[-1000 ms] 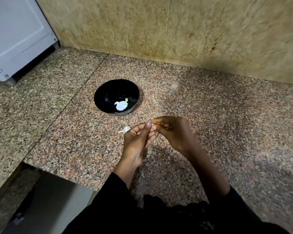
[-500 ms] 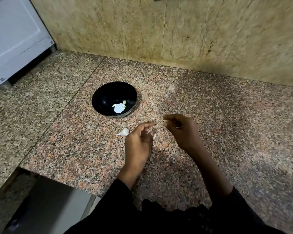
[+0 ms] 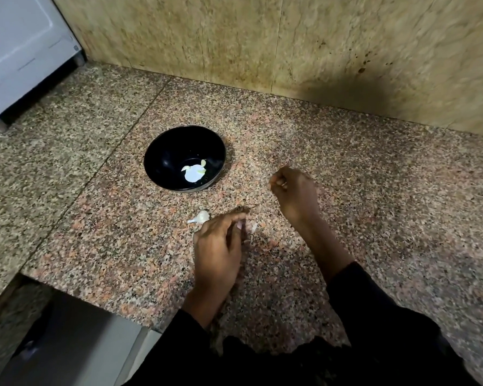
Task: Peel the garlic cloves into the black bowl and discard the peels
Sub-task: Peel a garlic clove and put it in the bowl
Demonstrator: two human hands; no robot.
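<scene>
The black bowl (image 3: 162, 151) stands on the granite counter with peeled pale garlic (image 3: 193, 174) in its bottom. An unpeeled clove (image 3: 200, 217) lies on the counter in front of the bowl, just left of my left hand (image 3: 218, 246). That hand hovers low over the counter with loosely bent fingers, and nothing shows in it. Thin peel scraps (image 3: 253, 227) lie by its fingertips. My right hand (image 3: 294, 190) is right of the bowl, blurred, fingers curled and pinching a small pale garlic piece at the fingertips.
A beige stone wall (image 3: 262, 51) closes the back of the counter. A white appliance (image 3: 17, 51) stands at the far left. The counter's front edge (image 3: 95, 302) drops off at the lower left, beside my dark sleeves.
My hands were joined on one clove and have come apart. The right hand has moved up toward the bowl's right side, while the left has sunk toward the counter by the peel scraps.
</scene>
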